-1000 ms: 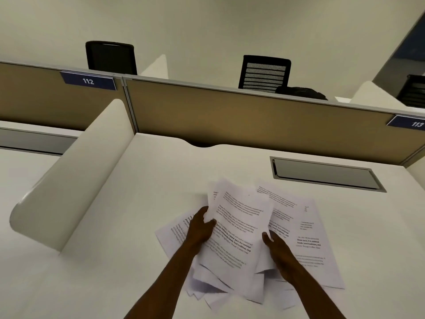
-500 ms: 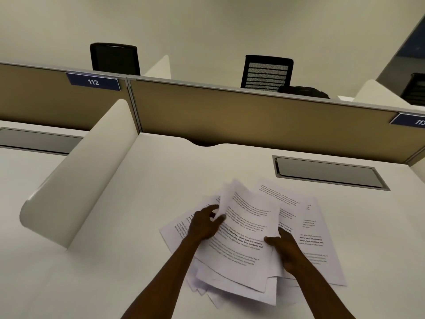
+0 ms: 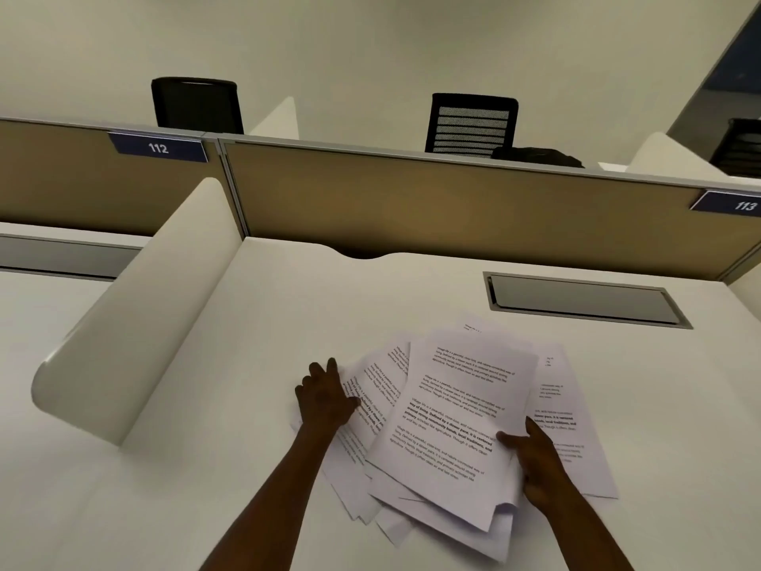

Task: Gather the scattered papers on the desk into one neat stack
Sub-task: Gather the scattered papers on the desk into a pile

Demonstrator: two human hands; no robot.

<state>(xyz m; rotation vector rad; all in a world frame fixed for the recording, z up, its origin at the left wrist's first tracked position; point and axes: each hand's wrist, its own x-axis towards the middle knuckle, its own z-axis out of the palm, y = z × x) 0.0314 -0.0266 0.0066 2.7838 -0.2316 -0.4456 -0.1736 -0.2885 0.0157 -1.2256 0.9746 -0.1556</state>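
Papers fanned on desk; left hand flat, fingers apart; right hand pinching top sheet.

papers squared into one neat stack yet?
No, the papers lie fanned at different angles with corners sticking out, while the left hand and right hand press at their sides.
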